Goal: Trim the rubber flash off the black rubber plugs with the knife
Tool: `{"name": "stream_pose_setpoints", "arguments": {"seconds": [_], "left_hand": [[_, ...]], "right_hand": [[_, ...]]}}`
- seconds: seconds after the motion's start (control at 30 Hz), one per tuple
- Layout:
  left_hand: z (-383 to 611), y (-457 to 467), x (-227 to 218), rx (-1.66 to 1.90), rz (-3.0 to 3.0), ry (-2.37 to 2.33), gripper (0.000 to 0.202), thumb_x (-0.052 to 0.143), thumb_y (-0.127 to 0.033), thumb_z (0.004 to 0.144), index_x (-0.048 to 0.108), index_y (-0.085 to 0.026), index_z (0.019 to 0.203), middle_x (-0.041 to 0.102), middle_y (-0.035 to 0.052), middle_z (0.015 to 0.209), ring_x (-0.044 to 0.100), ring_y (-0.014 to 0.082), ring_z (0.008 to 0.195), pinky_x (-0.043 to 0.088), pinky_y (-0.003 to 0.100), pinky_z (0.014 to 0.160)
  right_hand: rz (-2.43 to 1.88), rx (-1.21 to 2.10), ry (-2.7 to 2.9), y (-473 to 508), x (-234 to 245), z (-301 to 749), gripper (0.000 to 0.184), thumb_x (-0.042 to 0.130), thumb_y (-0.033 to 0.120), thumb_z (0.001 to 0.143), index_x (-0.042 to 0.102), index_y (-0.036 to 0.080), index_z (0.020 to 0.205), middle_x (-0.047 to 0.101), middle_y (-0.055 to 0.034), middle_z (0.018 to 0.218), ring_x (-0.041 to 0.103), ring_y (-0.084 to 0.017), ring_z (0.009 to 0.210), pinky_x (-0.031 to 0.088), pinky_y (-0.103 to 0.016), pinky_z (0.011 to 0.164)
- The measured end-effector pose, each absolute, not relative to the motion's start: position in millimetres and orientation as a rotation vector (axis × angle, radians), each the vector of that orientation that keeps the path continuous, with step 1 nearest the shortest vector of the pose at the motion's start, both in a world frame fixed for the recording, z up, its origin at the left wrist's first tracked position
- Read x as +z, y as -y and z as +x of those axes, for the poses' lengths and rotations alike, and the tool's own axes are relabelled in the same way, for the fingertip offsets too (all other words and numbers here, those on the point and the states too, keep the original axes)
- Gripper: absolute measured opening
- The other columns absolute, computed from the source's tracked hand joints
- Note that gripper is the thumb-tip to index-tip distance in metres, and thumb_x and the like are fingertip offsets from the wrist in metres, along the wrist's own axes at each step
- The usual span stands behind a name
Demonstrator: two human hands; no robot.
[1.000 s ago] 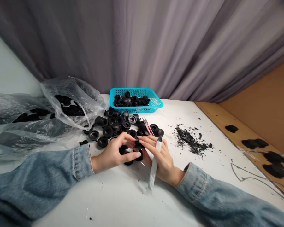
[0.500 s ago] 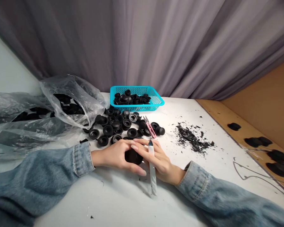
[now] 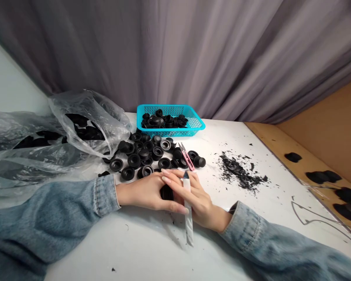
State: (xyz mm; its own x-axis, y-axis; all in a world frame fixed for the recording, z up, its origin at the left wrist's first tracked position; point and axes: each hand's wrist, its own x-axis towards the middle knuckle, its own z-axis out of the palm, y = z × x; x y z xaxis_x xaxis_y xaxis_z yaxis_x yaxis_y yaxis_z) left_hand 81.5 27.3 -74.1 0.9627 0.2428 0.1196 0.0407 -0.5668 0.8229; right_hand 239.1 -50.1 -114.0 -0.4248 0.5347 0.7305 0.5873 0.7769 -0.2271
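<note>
My left hand point(image 3: 146, 192) is closed around a black ribbed rubber plug point(image 3: 166, 192), most of it hidden by the fingers. Its thumb reaches across toward the right hand. Between the fingers of my right hand point(image 3: 203, 203) is a slim blade wrapped in white point(image 3: 188, 224), its dark pointed tip up and its wrapped end down toward the table. The right fingertips lie over the left hand, by the plug. Just beyond both hands lies a pile of similar black rubber plugs point(image 3: 133, 160), with pink thread snips point(image 3: 188, 157) resting at its right side.
A blue perforated basket point(image 3: 171, 132) holding black plugs stands at the back. Clear plastic bags point(image 3: 105, 113) with black parts lie at the left. Black shavings point(image 3: 241, 171) are heaped on the right. Black pieces point(image 3: 318, 176) and a bent wire point(image 3: 304, 218) sit farther right.
The plug has turned in my left hand, and its ribbed side now shows. The left thumb has moved right, close to the blade. My right hand keeps its hold.
</note>
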Motion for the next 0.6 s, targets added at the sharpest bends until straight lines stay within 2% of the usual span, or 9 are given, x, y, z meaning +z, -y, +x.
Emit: {"name": "stream_pose_setpoints", "arguments": {"seconds": [0.1,0.17,0.27,0.33,0.37,0.4,0.47,0.6], "left_hand": [[79,-30,-78,0.283,2.087,-0.267,0.036,0.067,-0.037,0.074,0.063,-0.018,0.104,0.055,0.0087,0.121,0.054,0.0243,0.110,0.045,0.035,0.094],[78,-32,-80,0.264,2.083,-0.281,0.029,0.065,-0.040,0.076,0.064,-0.016,0.093,0.060,0.0086,0.111,0.058,0.0231,0.101,0.047,0.033,0.088],[79,-32,-80,0.252,2.147,-0.271,0.027,0.062,-0.041,0.078,0.063,-0.015,0.080,0.062,0.0063,0.093,0.059,0.0201,0.091,0.047,0.029,0.083],[80,-30,-80,0.272,2.190,-0.272,0.024,0.062,-0.039,0.079,0.061,-0.014,0.078,0.061,0.0050,0.089,0.058,0.0180,0.086,0.047,0.027,0.079],[80,-30,-80,0.284,2.211,-0.283,0.022,0.062,-0.036,0.079,0.060,-0.014,0.078,0.060,0.0048,0.088,0.058,0.0173,0.083,0.046,0.027,0.077],[81,-29,-80,0.293,2.234,-0.290,0.020,0.062,-0.033,0.079,0.059,-0.014,0.078,0.060,0.0047,0.087,0.057,0.0167,0.081,0.046,0.026,0.075],[82,-27,-80,0.303,2.277,-0.285,0.018,0.064,-0.029,0.078,0.056,-0.013,0.077,0.059,0.0044,0.085,0.056,0.0163,0.080,0.045,0.026,0.074],[81,-26,-82,0.329,2.305,-0.261,0.021,0.067,-0.030,0.075,0.054,-0.014,0.076,0.057,0.0028,0.081,0.055,0.0152,0.075,0.045,0.024,0.068]], "right_hand": [[-0.930,0.004,1.978,52,-113,238,0.052,0.042,0.013,0.091,0.028,0.020,0.140,0.057,-0.0130,0.124,0.053,-0.023,0.114,0.046,-0.042,0.089],[-0.996,0.056,1.872,53,-110,238,0.050,0.045,0.009,0.088,0.036,0.022,0.136,0.060,-0.0107,0.118,0.057,-0.022,0.107,0.049,-0.038,0.086],[-1.044,0.022,1.745,55,-102,238,0.031,0.047,0.010,0.087,0.055,0.021,0.115,0.065,-0.0091,0.096,0.060,-0.021,0.088,0.052,-0.037,0.071],[-1.063,-0.032,1.715,55,-97,237,0.014,0.051,0.013,0.086,0.060,0.020,0.093,0.063,-0.0058,0.076,0.058,-0.020,0.072,0.050,-0.035,0.061],[-1.065,-0.022,1.725,56,-96,236,0.006,0.054,0.016,0.085,0.058,0.020,0.085,0.060,-0.0041,0.070,0.055,-0.018,0.067,0.049,-0.034,0.058],[-1.064,0.020,1.744,56,-95,234,0.005,0.057,0.020,0.083,0.054,0.021,0.079,0.057,-0.0027,0.067,0.054,-0.017,0.064,0.048,-0.033,0.056],[-1.048,0.170,1.773,56,-94,230,0.016,0.060,0.025,0.082,0.045,0.021,0.075,0.054,-0.0006,0.066,0.052,-0.015,0.060,0.047,-0.029,0.053],[-1.074,0.448,1.727,57,-95,224,0.025,0.057,0.019,0.083,0.035,0.023,0.073,0.051,0.0022,0.066,0.049,-0.010,0.056,0.043,-0.022,0.048]]}}
